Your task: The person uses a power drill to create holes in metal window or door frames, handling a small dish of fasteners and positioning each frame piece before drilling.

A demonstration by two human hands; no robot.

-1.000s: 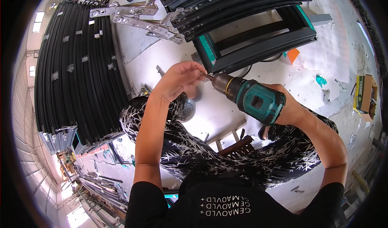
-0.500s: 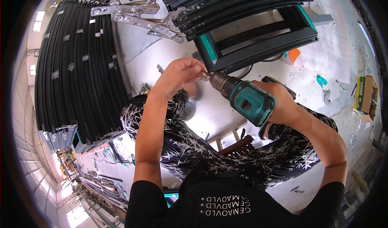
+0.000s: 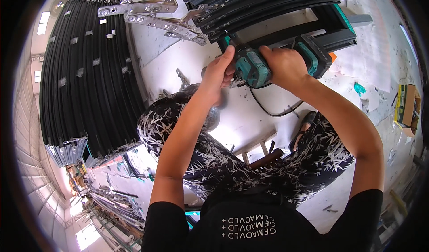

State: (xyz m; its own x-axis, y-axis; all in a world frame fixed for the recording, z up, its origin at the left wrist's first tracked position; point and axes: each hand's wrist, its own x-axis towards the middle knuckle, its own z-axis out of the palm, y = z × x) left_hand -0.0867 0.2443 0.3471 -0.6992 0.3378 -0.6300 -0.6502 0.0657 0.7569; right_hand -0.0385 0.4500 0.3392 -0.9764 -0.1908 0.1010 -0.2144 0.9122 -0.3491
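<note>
My right hand (image 3: 286, 66) is wrapped round the handle of a teal and black cordless drill (image 3: 254, 69). The drill points away from me, its chuck over the near left corner of a black metal frame (image 3: 340, 39) with green strips; the bit's tip is hard to see there. Close beside the drill's front end is my left hand (image 3: 215, 75), thumb up and fingers curled in. What those fingers hold, if anything, is hidden.
Silver hinge arms (image 3: 154, 14) stick out left of stacked black frames (image 3: 268, 10). A tall row of black profiles (image 3: 85, 82) stands at left. A black cable (image 3: 272, 114) loops below the drill. An open carton (image 3: 405, 109) lies at far right. My patterned trouser legs (image 3: 201, 158) flank a wooden stool (image 3: 257, 147).
The drill has swung up and away from me onto the frame corner, its battery now towards the right. My left hand has left the bit's tip and moved right, beside the drill's front.
</note>
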